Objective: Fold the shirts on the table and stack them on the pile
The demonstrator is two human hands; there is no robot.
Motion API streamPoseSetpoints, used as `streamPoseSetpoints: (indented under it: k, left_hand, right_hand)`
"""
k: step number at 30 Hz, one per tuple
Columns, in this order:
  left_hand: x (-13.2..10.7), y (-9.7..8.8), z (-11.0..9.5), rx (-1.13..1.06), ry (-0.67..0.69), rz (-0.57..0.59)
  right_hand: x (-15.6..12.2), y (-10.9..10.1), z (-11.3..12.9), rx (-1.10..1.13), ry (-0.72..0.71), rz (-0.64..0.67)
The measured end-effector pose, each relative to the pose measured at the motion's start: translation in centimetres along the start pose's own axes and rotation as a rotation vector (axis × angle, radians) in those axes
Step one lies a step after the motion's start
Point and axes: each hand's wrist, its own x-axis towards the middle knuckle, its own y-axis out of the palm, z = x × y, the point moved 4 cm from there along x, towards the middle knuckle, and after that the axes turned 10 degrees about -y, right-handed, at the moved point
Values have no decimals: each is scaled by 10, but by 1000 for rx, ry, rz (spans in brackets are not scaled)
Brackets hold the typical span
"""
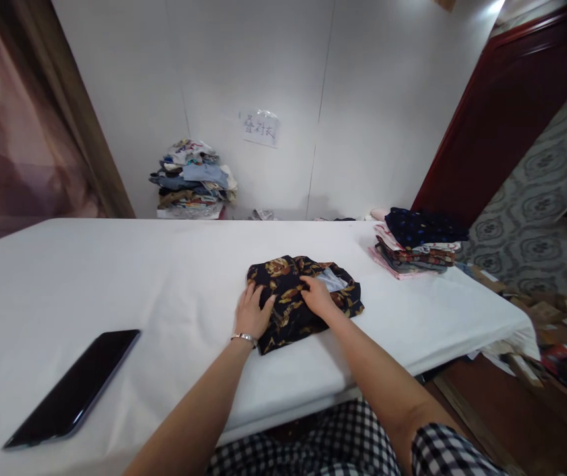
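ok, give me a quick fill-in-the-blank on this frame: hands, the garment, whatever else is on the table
1. Both hands, left hand and right hand, press flat on the folded dark shirt with a gold ____ print.
2. The silver bracelet sits on the ____ wrist.
3. The flat black phone lies on the white table to the person's ____.
4. The stack of folded clothes sits near the table's far ____ corner.

Missing words: floral; left; left; right
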Motion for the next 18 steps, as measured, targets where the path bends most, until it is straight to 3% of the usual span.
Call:
streamPoseSetpoints:
  k: [3,7,9,12,15,18]
  left_hand:
    - [-1,1,1,38,-13,40]
    - [-3,-1,2,37,-15,51]
    - [0,-6,1,25,-17,55]
    - [14,-16,-9,47,-2,52]
    - [44,-23,-30,133,98,64]
    - [81,-13,-52,274,188,167]
  right_hand:
    - [-8,2,-5,12,16,33]
    - [-37,-17,4,167,-61,-109]
    - [-61,-28,8,356,-8,-169]
    - [-104,-34,7,732,295,-135]
    - [-143,-36,7,1053,644,-131]
    - [-159,-35,13,1289,829,-147]
